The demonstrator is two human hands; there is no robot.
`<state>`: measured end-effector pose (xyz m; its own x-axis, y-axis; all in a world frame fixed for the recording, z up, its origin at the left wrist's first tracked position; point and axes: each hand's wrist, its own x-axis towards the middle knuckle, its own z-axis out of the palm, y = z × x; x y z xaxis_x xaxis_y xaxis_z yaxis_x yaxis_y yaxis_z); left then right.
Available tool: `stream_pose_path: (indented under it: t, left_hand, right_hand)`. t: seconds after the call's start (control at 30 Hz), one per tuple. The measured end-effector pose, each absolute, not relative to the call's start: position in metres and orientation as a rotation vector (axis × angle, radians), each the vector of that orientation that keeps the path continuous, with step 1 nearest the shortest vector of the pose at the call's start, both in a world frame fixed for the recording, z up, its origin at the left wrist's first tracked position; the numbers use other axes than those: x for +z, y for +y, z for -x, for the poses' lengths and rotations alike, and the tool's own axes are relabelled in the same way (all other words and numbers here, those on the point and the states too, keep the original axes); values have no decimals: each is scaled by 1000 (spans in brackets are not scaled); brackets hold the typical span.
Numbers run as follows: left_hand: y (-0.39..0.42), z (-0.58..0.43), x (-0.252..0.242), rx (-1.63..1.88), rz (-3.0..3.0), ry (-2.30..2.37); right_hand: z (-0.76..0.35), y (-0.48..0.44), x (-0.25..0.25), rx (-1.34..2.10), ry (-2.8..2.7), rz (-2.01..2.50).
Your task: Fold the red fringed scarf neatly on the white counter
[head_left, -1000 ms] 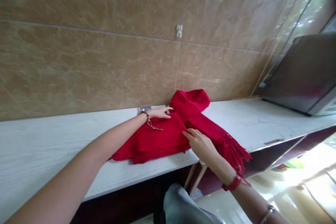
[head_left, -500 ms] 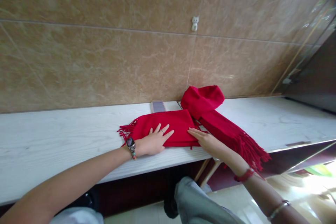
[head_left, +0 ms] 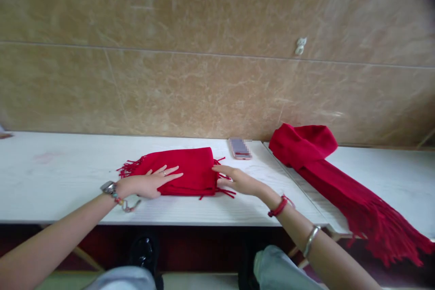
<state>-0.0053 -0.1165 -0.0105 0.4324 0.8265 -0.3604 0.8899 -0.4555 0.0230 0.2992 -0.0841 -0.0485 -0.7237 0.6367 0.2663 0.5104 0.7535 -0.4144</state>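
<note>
Folded scarf [head_left: 195, 165] has slid left, a soft rectangle with fringed ends.

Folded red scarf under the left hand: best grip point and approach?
I'd take the folded scarf by the middle of its front long edge, from the person's side, reaching under every layer. It lies flat on the counter with stacked layers showing along that edge; loose fringe sticks out at both short ends, likely a poorer grip.

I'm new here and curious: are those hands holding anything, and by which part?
Nothing looks gripped: the left hand lies spread on the folded red cloth; the right hand is open at the cloth's right edge.
</note>
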Motion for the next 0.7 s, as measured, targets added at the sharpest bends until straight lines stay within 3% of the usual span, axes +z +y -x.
stream_pose_path:
  t: [0.37, 0.7]
  left_hand:
    - [-110, -11, -38, -156, -2563, 1600]
    - [-105, 49, -30, -22, -2600, 1369]
  right_hand:
    - [-238, -56, -51, 251, -2721, 1364]
    - [-237, -56, -69, 104, -2651, 1401]
